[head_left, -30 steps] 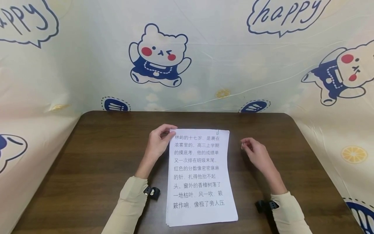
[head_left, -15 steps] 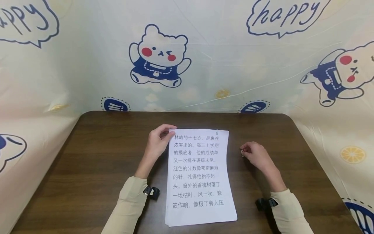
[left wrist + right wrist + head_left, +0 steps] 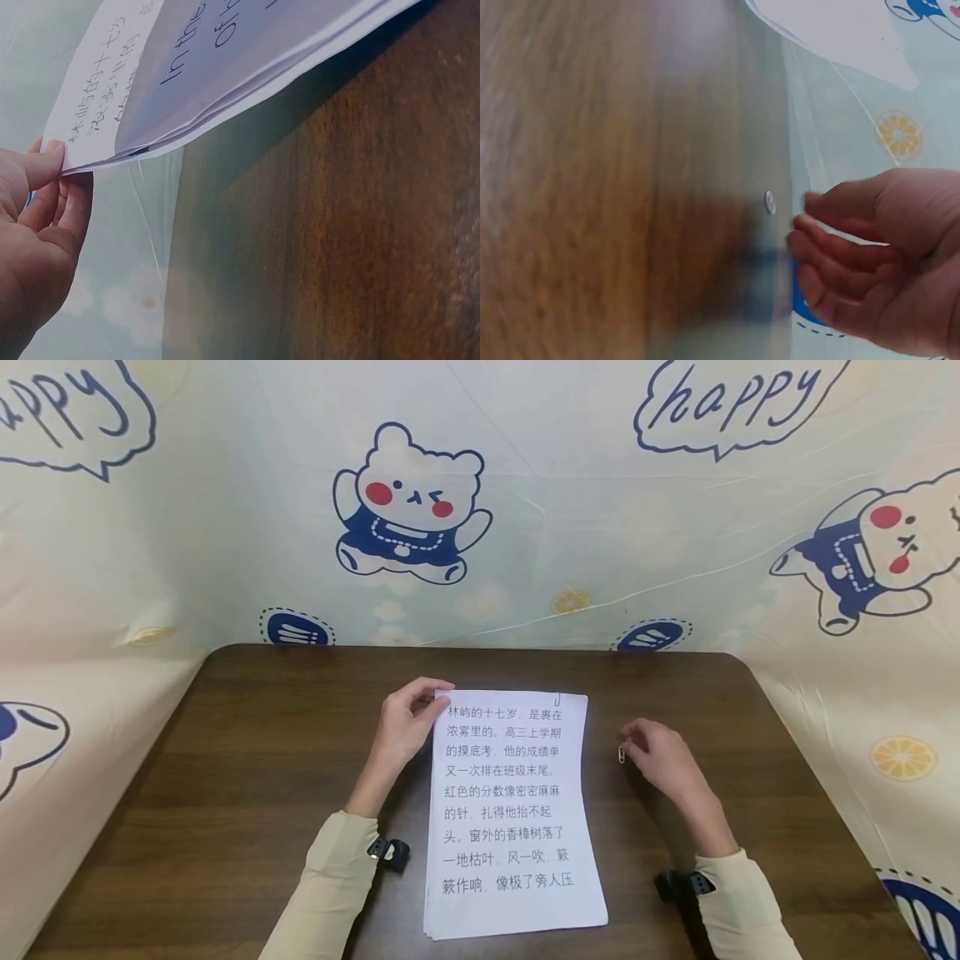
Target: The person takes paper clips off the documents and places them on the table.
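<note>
The paper stack (image 3: 513,906) reaches from close to the worktop (image 3: 285,777)'s near edge toward its far edge; it should be light, limp and apt to slide sheet over sheet, so a corner is the place to pinch it. Between the stack and the worktop's right edge, the right hand (image 3: 662,760) is loosely curled, holding nothing, just beside a loose paper clip (image 3: 621,755), probably light, stiff wire, best taken by its long sides. Farther off, the left hand (image 3: 403,724) pinches the stack's far left corner. A second clip (image 3: 557,698) sits on the stack's far edge, near its right corner.
</note>
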{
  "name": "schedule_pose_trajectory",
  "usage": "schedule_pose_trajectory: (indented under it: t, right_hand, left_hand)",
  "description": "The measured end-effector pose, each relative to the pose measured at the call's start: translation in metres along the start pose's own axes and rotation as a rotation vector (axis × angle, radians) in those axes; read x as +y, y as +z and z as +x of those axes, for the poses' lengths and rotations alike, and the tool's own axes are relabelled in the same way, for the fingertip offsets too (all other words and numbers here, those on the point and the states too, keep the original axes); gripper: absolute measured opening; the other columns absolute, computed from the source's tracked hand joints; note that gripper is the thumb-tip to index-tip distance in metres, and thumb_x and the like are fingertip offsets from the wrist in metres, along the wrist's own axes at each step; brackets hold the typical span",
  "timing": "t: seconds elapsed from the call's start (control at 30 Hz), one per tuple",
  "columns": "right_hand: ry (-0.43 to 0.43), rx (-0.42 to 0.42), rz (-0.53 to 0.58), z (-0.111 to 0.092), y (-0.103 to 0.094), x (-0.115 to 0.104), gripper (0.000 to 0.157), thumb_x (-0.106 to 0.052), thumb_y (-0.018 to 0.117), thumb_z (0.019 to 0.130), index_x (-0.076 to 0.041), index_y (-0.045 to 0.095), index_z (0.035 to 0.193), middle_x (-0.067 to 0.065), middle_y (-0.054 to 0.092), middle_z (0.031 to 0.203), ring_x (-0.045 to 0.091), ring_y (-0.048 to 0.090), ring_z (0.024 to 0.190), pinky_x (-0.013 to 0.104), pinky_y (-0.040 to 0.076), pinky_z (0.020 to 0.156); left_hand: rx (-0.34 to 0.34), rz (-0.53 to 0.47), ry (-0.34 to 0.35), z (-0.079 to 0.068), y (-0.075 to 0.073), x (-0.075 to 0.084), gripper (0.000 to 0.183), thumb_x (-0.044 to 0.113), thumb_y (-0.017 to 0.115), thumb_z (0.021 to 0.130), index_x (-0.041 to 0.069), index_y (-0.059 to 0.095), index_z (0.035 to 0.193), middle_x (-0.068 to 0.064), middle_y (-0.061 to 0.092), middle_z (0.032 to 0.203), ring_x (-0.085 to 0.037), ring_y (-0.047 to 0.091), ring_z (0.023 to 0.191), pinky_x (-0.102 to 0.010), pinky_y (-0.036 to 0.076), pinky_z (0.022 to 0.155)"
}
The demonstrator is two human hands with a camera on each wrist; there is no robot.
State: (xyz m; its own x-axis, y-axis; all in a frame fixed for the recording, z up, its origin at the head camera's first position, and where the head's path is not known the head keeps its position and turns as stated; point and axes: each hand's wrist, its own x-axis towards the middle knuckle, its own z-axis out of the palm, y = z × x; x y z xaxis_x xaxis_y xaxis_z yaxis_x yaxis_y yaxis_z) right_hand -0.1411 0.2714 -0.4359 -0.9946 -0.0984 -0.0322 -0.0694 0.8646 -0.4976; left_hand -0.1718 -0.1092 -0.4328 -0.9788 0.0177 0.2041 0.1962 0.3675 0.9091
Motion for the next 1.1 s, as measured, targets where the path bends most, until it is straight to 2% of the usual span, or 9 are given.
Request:
schedule_pose_trajectory:
  t: [0.2, 0.3, 0.47, 0.63, 0.8, 0.93, 1.1]
  right_hand:
    - [-0.088, 0.178, 0.14, 0.0, -0.002, -0.013, 0.031, -0.018, 0.059, 0.101, -0.002, 0.06, 0.128, 0.017, 0.066, 0.116, 0.029, 0.063, 0.102, 0.049, 0.055, 0.089]
    - [-0.142, 0.264, 0.197, 0.002, -0.004, -0.022, 0.036, -0.021, 0.06, 0.101, -0.005, 0.057, 0.133, 0.016, 0.063, 0.123, 0.03, 0.061, 0.109, 0.052, 0.054, 0.091]
    - [-0.229, 0.32, 0.224, 0.007, -0.005, -0.039, 0.045, -0.02, 0.065, 0.098, -0.007, 0.052, 0.14, 0.017, 0.058, 0.136, 0.035, 0.056, 0.123, 0.056, 0.051, 0.098]
    - [-0.34, 0.34, 0.149, 0.014, 0.0, -0.054, 0.049, -0.015, 0.069, 0.095, -0.007, 0.052, 0.141, 0.016, 0.056, 0.141, 0.033, 0.051, 0.13, 0.054, 0.045, 0.106]
    - [-0.46, 0.338, 0.007, 0.021, 0.002, -0.068, 0.052, -0.016, 0.072, 0.092, -0.009, 0.055, 0.141, 0.014, 0.059, 0.139, 0.031, 0.05, 0.131, 0.052, 0.042, 0.11]
    - [-0.55, 0.332, -0.124, 0.027, 0.004, -0.078, 0.048, -0.018, 0.071, 0.093, -0.011, 0.058, 0.139, 0.012, 0.067, 0.129, 0.03, 0.056, 0.123, 0.05, 0.044, 0.105]
    - [-0.589, 0.321, -0.245, 0.029, 0.006, -0.085, 0.041, -0.02, 0.07, 0.094, -0.011, 0.062, 0.134, 0.009, 0.072, 0.114, 0.027, 0.061, 0.109, 0.045, 0.048, 0.095]
  left_hand:
    - [-0.002, 0.001, 0.0, 0.0, 0.0, 0.001, 0.019, 0.01, 0.069, 0.095, 0.011, 0.072, 0.114, -0.012, 0.071, 0.109, -0.023, 0.062, 0.094, -0.017, 0.051, 0.078]
    - [-0.001, 0.005, 0.004, 0.001, -0.001, 0.001, 0.019, 0.011, 0.069, 0.094, 0.012, 0.072, 0.114, -0.012, 0.07, 0.109, -0.023, 0.062, 0.094, -0.016, 0.051, 0.078]
    - [0.003, 0.009, 0.009, 0.001, -0.002, 0.002, 0.02, 0.011, 0.07, 0.094, 0.012, 0.072, 0.114, -0.011, 0.071, 0.109, -0.023, 0.062, 0.093, -0.015, 0.05, 0.077]
    - [-0.001, 0.012, 0.013, 0.001, -0.002, 0.001, 0.02, 0.01, 0.069, 0.095, 0.011, 0.072, 0.114, -0.012, 0.071, 0.108, -0.023, 0.062, 0.092, -0.014, 0.049, 0.076]
    - [-0.005, 0.013, 0.008, 0.001, -0.002, 0.001, 0.019, 0.012, 0.069, 0.095, 0.013, 0.072, 0.114, -0.01, 0.071, 0.107, -0.022, 0.062, 0.092, -0.015, 0.049, 0.076]
    - [-0.005, 0.014, 0.005, 0.001, -0.001, 0.002, 0.02, 0.012, 0.069, 0.095, 0.014, 0.072, 0.114, -0.009, 0.07, 0.108, -0.022, 0.062, 0.092, -0.016, 0.05, 0.076]
    - [-0.01, 0.012, -0.008, 0.001, 0.0, 0.005, 0.019, 0.013, 0.07, 0.095, 0.014, 0.072, 0.114, -0.009, 0.07, 0.108, -0.022, 0.062, 0.093, -0.016, 0.05, 0.077]
